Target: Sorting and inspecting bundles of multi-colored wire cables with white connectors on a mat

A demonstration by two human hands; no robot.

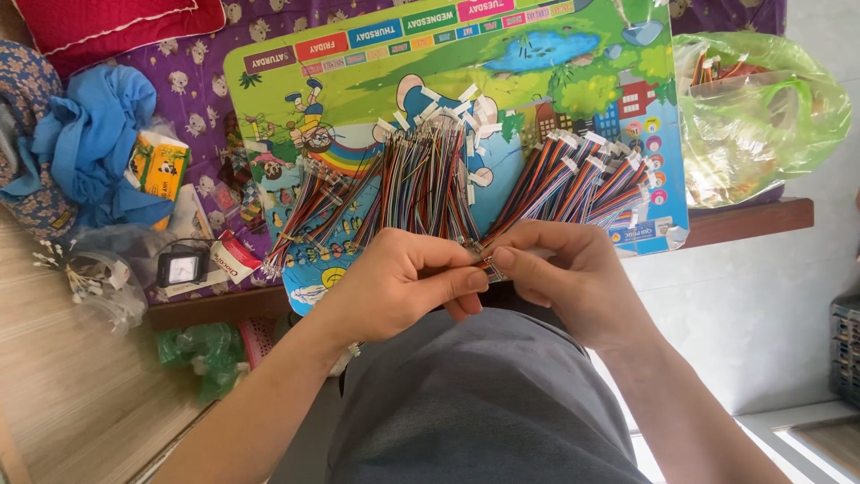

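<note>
Your left hand and right hand meet fingertip to fingertip, both pinching one small wire end between them, just below three fanned bunches of coloured wires on the picture board, their long axes running away from you, white connectors at the far ends.

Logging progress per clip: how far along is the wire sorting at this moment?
Already laid out: three fans of multicoloured wire harnesses on the cartoon board. In hand: left hand and right hand pinch one small wire piece between the fingertips. Left: more harnesses show inside the green plastic bag; how many cannot be told.
</note>
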